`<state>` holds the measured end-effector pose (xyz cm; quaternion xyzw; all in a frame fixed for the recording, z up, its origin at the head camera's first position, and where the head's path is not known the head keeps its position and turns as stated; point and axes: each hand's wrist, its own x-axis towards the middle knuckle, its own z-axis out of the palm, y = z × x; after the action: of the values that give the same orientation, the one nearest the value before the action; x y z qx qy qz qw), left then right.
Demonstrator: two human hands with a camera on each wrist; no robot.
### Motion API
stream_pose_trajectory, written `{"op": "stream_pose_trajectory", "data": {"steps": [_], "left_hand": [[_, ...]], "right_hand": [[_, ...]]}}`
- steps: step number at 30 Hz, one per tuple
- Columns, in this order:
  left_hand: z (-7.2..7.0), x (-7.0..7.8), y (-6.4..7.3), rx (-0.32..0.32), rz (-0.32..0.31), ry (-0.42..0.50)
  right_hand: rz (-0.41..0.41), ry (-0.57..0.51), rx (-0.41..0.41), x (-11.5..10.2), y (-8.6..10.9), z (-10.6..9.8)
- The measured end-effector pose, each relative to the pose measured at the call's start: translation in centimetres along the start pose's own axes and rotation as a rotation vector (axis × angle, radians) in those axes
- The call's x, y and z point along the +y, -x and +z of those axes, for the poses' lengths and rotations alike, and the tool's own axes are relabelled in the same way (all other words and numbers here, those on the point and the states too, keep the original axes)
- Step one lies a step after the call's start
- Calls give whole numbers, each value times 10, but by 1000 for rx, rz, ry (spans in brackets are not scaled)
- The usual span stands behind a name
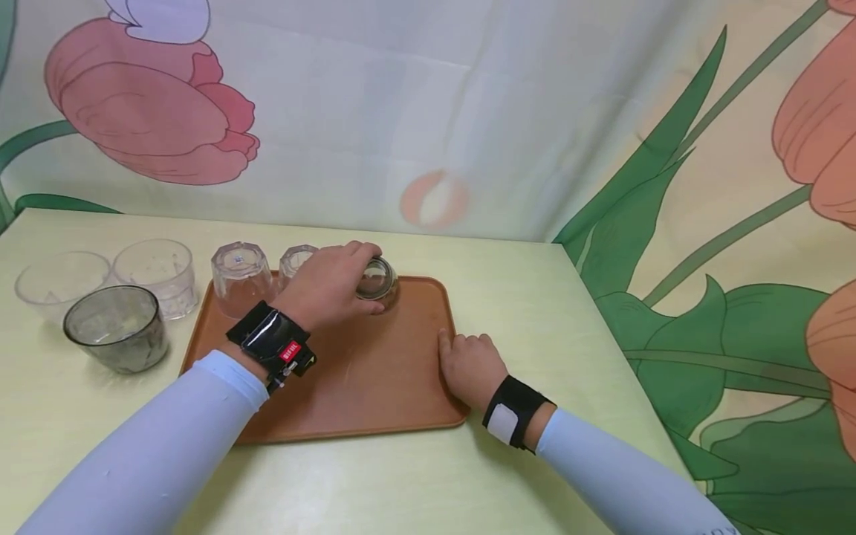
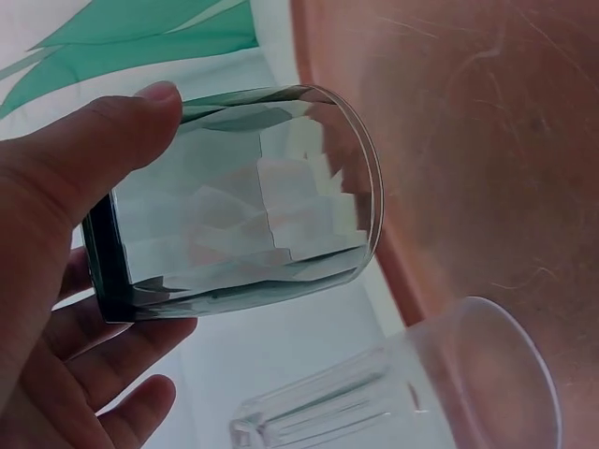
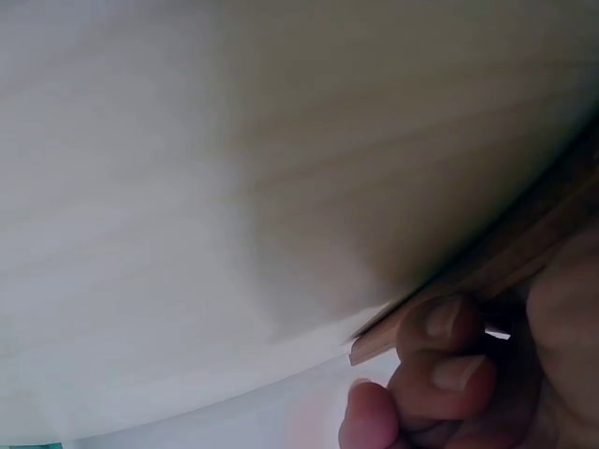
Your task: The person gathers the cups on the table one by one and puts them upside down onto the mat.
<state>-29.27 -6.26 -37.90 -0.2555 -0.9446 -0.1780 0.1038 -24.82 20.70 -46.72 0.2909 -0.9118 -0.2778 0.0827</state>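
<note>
My left hand [image 1: 328,286] grips a smoky tinted glass [image 1: 381,286] over the far right part of a brown tray [image 1: 354,401]. In the left wrist view the glass [image 2: 243,201] is upside down, its rim close to the tray, with thumb and fingers around its dark base. Two clear glasses stand upside down at the tray's far side, one [image 1: 241,279] near the left corner, the other [image 1: 297,258] partly behind my left hand. At the tray's right edge, my right hand [image 1: 475,371] holds the rim, thumb over it and the other fingers curled outside.
Left of the tray, a grey tinted glass [image 1: 127,345] and two clear ones, a nearer-in glass [image 1: 177,293] and a far-left glass [image 1: 53,301], stand mouth up on the pale table [image 1: 321,490]. A flowered curtain [image 1: 348,111] hangs behind the table.
</note>
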Motion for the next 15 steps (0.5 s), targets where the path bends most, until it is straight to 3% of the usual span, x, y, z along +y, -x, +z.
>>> {"op": "stream_pose_trajectory", "data": {"steps": [15], "left_hand": [[13, -12, -4, -8, 19, -12]], "right_hand": [[21, -16, -24, 0, 1, -10]]}}
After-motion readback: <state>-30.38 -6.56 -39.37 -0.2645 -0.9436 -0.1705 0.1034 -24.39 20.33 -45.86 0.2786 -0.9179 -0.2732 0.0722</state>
